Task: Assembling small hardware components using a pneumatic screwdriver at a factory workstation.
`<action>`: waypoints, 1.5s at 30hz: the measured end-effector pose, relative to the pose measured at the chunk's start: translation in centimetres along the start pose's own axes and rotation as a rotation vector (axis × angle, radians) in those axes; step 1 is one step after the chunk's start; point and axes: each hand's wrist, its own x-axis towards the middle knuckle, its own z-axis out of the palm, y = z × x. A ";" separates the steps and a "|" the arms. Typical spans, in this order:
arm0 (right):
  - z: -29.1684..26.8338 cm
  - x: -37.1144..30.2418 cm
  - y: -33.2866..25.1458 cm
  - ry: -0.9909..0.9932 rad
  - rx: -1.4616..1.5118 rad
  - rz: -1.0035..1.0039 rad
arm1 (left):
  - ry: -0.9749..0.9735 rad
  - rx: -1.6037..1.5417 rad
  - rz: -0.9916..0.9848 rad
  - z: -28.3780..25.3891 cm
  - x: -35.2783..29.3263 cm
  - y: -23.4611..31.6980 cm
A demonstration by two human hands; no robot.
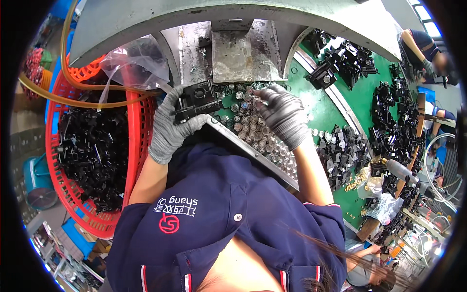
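My left hand [170,127], in a grey striped glove, is closed around a black blocky part [198,99] with a round opening and a ribbed lower edge. To its right, my right hand [284,117], gloved the same way with bare fingertips, reaches over a pile of small round clear and metallic pieces [262,138]. Its fingers are curled together at the pile's upper end; whatever lies between the fingertips is too small to make out. The pile sits on a green surface, along a metal rail [253,155] in front of me.
A red basket [134,146] full of black parts stands at my left, with a clear plastic bag [136,63] above it. A grey machine frame [233,14] arches ahead. Black parts [348,65] cover much of the green table [318,104] at right. Other people work farther right.
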 end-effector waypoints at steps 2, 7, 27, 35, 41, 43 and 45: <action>0.6 0.2 -1.5 -0.014 -0.241 -0.053 | 0.010 0.112 0.011 -0.1 0.4 -0.2; 1.7 0.3 -1.7 -0.004 -0.330 -0.057 | -0.027 0.236 0.061 0.8 0.5 0.5; 1.3 0.3 -4.2 0.558 0.658 -0.075 | -0.023 0.546 0.472 5.7 2.6 2.3; 0.2 1.8 -5.9 0.298 1.293 0.102 | 0.039 0.679 0.538 5.1 3.8 2.6; -0.5 3.1 -6.5 0.426 1.149 0.036 | 0.035 0.226 0.480 5.0 6.8 2.1; -0.5 3.6 -5.8 0.446 0.955 0.041 | 0.054 0.234 0.475 4.6 7.9 1.7; -0.6 3.9 -5.7 0.450 0.949 0.015 | 0.070 0.208 0.374 4.6 8.5 1.9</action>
